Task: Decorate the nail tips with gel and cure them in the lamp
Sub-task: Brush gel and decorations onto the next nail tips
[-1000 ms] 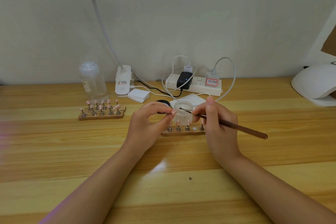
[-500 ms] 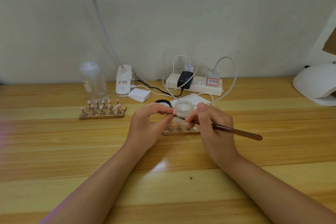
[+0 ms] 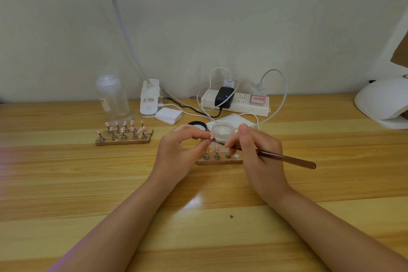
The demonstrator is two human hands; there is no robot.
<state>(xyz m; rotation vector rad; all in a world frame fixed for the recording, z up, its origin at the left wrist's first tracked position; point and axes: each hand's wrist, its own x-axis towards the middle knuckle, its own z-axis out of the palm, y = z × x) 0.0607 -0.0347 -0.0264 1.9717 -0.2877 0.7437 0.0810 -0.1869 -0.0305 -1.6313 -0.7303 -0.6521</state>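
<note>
On the desk [image 3: 66, 183], the left hand [image 3: 176, 152] pinches one nail tip [image 3: 212, 137] above the stand [image 3: 219, 161]. The right hand [image 3: 258, 154] grips the brush [image 3: 287, 158], its point at that tip: gel is going on. Next, probably, a steady stroke, then the lamp [image 3: 384, 104] far right.

- Your table [image 3: 66, 183] is pale wood, grain running across, with a soft sheen that catches light.
- The brush handle [image 3: 287, 159] in your right hand [image 3: 260, 161] looks like dark brown lacquered wood, glossy.
- The little jar [image 3: 223, 132] behind it is frosted, translucent plastic.
- The near holder strip [image 3: 220, 162] is raw wood with shiny metal pegs.
- The bottle [image 3: 112, 99] is clear, smooth plastic.
- The curing lamp [image 3: 384, 104] has a matt white plastic shell.
- The power strip [image 3: 236, 104] is white plastic too.
</note>
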